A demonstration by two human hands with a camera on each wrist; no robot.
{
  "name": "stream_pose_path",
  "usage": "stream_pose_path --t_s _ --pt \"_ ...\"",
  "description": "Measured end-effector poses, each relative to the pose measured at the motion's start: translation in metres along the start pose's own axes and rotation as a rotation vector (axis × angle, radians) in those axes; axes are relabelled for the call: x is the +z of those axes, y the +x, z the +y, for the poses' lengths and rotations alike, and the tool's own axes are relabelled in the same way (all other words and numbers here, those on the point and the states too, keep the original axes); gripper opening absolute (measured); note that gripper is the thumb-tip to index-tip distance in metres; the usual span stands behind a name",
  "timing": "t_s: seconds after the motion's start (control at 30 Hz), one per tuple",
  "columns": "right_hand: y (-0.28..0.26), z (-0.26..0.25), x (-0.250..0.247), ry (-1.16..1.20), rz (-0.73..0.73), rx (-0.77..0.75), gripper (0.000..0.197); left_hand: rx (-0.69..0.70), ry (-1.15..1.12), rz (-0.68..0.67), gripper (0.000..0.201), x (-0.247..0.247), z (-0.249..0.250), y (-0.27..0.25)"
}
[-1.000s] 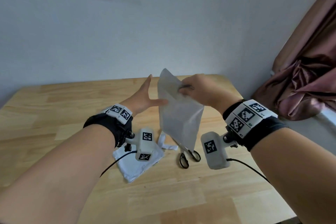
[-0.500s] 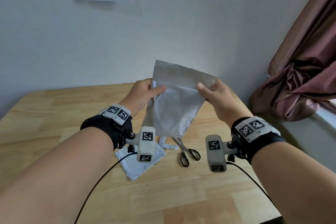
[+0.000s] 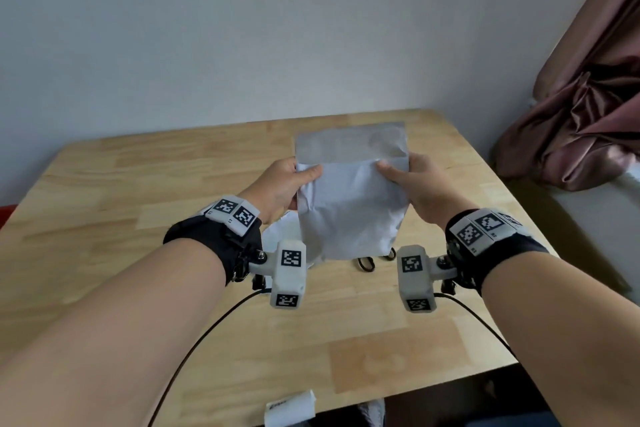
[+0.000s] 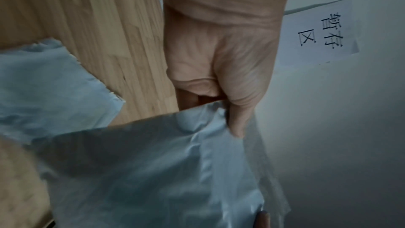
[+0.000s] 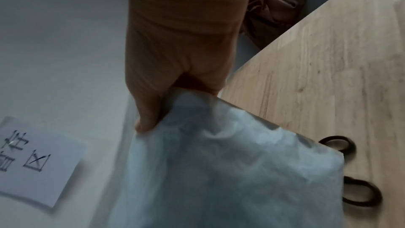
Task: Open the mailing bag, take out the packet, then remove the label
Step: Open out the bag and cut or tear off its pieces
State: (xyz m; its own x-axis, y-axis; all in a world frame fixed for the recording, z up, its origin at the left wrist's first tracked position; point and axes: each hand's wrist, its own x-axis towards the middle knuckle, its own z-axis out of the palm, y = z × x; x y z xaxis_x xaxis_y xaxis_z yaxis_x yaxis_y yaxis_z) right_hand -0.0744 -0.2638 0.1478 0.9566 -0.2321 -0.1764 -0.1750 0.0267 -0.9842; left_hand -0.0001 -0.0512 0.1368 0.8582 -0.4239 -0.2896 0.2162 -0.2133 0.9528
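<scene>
While held up off the table [image 3: 145, 204] by both top corners, packet [image 3: 349, 204] hangs flat and facing the head camera, probably so its face can be searched for the label. Left hand [image 3: 282, 185] pinching the packet's left upper edge, thumb on the near face and fingers curled behind; right hand [image 3: 420, 185] doing the same on the right upper edge. Clear flap standing above the grip line, see-through, toward the table's far edge. Lower end of the packet dangling just over the scissors [image 3: 367, 262], only black handle loops showing beneath it. Torn pale bag piece [image 4: 43, 82] lying on the table under the left wrist, likely the opened mailing bag, mostly covered in the head view. Label not made out on any visible face; could be on the far side, cannot tell. Contents of the packet unreadable through the cloudy film. Small white roll [image 3: 291, 407] at the table's near edge, cut off by the frame. Paper sign [image 4: 320, 30] taped to the wall, partly cropped in the right wrist view.
</scene>
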Motion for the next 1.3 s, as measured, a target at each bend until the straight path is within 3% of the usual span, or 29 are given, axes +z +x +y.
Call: stream_pose_path --t_s 0.07,0.13,0.2,0.27,0.4,0.53,0.63,0.77,0.8,0.87,0.9,0.97,1.03,1.1,1.3 --pt "0.000 0.009 -0.007 -0.047 -0.080 0.136 0.021 -0.094 -0.041 -0.117 0.007 0.001 -0.011 -0.004" --pt "0.002 0.019 -0.012 -0.078 -0.192 0.274 0.028 -0.198 -0.068 -0.211 0.016 0.001 -0.024 -0.005" --pt "0.008 0.028 -0.014 -0.090 -0.254 0.351 0.028 -0.273 -0.085 -0.253 0.022 0.001 -0.036 -0.002" --pt "0.018 0.041 -0.012 -0.121 -0.226 0.383 0.030 -0.325 -0.082 -0.237 0.024 0.003 -0.048 0.004" --pt "0.039 0.083 0.001 -0.350 -0.037 0.376 0.029 -0.299 -0.004 -0.076 0.006 0.011 -0.080 0.019" --pt "0.052 0.114 0.014 -0.280 0.117 0.282 0.016 -0.228 0.021 0.137 0.019 0.011 -0.113 0.039" --pt "0.064 0.125 0.013 -0.278 0.143 0.281 0.012 -0.162 0.054 0.233 0.029 0.006 -0.126 0.053" --pt "0.080 0.134 0.012 -0.370 0.112 0.344 0.028 -0.090 0.063 0.303 0.013 0.001 -0.124 0.067" --pt "0.082 0.136 0.013 -0.380 0.136 0.314 0.037 -0.079 0.081 0.299 0.011 0.000 -0.124 0.069" --pt "0.082 0.136 0.017 -0.554 0.254 0.101 0.049 -0.065 0.107 0.286 0.011 -0.001 -0.125 0.072" --pt "0.082 0.135 0.022 -0.653 0.288 -0.045 0.046 -0.057 0.114 0.279 0.012 -0.001 -0.125 0.072" --pt "0.080 0.129 0.038 -0.697 0.183 -0.223 0.029 -0.046 0.098 0.257 0.012 0.003 -0.123 0.070" --pt "0.077 0.125 0.058 -0.702 0.007 -0.281 0.015 -0.045 0.059 0.234 0.014 0.006 -0.120 0.068" --pt "0.073 0.124 0.071 -0.702 -0.067 -0.305 0.013 -0.049 0.031 0.220 0.014 0.010 -0.116 0.064" --pt "0.065 0.127 0.078 -0.686 -0.018 -0.266 0.021 -0.050 -0.026 0.105 0.021 0.015 -0.111 0.059"
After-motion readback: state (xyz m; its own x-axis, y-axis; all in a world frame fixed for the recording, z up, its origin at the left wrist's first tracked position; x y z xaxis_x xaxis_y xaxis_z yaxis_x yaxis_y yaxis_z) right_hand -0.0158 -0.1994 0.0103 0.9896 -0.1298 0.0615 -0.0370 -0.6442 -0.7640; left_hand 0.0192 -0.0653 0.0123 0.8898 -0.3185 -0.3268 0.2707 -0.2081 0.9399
